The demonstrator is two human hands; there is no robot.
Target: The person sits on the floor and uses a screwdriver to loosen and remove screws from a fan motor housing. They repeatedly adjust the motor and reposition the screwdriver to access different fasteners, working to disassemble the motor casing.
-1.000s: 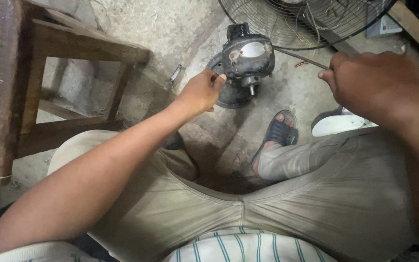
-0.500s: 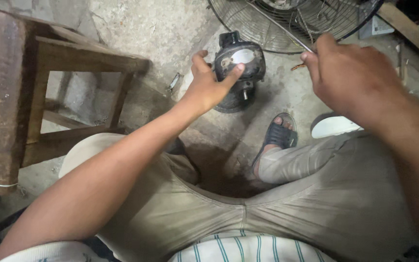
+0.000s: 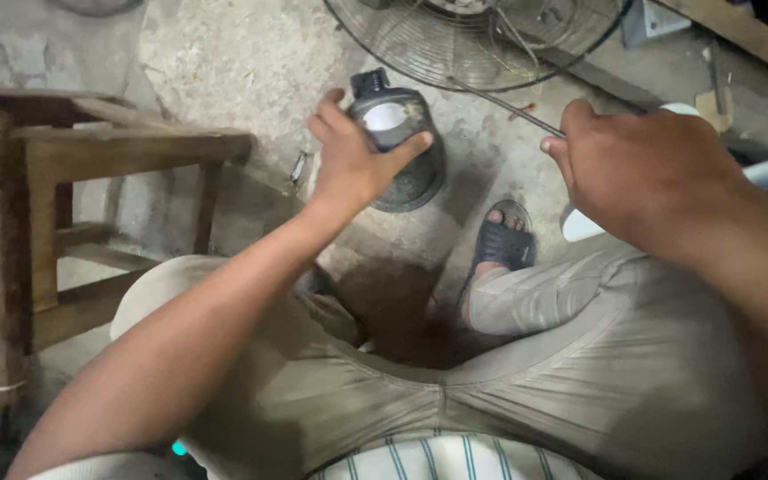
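I see my left hand (image 3: 353, 164) has shifted from the side of the fan motor (image 3: 399, 142) up onto its top, fingers curled around the housing, steadying it on the concrete floor (image 3: 224, 62) just ahead of my sandalled foot (image 3: 501, 244). My right hand (image 3: 646, 173) has drawn closer, closed around a thin metal rod (image 3: 504, 105) (possibly a screwdriver shaft), so the work on the motor looks about to resume. The rod's tip blurs into the wire fan guard (image 3: 473, 36) behind, and its handle is buried in my fist.
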